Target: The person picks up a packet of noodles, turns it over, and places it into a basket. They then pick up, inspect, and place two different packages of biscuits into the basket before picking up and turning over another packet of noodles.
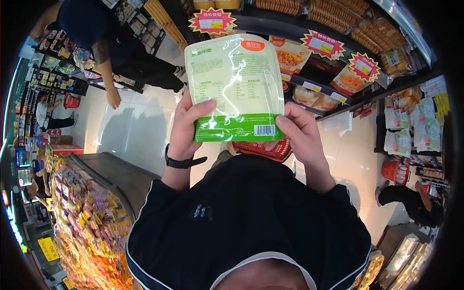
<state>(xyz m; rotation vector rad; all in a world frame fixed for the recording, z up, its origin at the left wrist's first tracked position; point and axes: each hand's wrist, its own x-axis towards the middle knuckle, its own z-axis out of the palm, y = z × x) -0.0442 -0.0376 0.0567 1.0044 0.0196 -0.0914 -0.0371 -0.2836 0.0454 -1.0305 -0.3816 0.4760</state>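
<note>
The left hand [186, 128] and right hand [302, 137] are each closing around a lower corner of the green-and-white pouch [234, 82], thumbs pressing on its printed back, holding it upright in front of the chest. The pouch is sitting clear of the shelf [309, 77] and not lying in the red basket [266, 149] just below it. Another person [121, 53] is standing beyond.

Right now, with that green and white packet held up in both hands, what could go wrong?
1. The left hand and right hand pinch the packet only along its bottom edge; the tall soft pouch might flop or slip, probably toward the red basket below.
2. The packet blocks much of the view ahead, and another person stands close by in the aisle, so a step forward might mean a bump.
</note>
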